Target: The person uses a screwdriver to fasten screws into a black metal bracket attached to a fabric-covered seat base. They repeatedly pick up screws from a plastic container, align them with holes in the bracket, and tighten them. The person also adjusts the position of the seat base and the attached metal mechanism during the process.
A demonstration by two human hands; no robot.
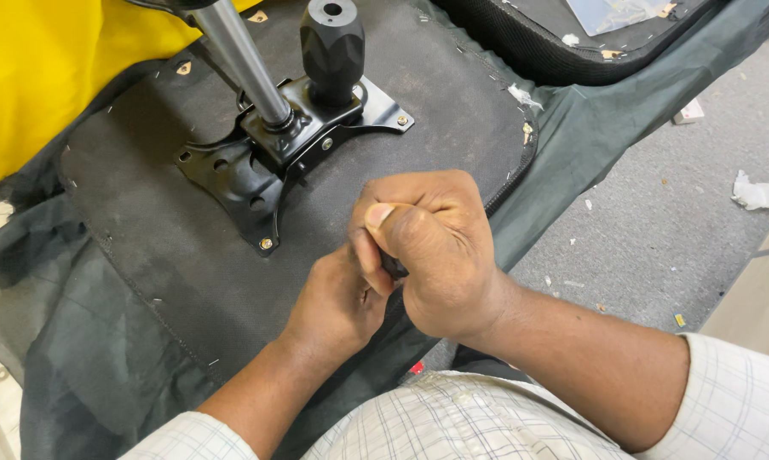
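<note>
The upturned seat base (188, 247) wears a matt black woven cloth, slightly rough, pinned along its edge with small bright metal staples (495, 78). The mounting plate (273, 162) is black painted metal with a soft gloss, fixed by shiny screws. The gas cylinder (244, 60) is smooth polished steel. The knob (331, 47) looks like matt black faceted plastic. Dark green thin cloth (77, 341) lies crumpled beneath, beside glossy yellow fabric (43, 77). The floor (682, 238) is grey, coarse carpet. The sleeves (452, 417) are checked white cotton.
</note>
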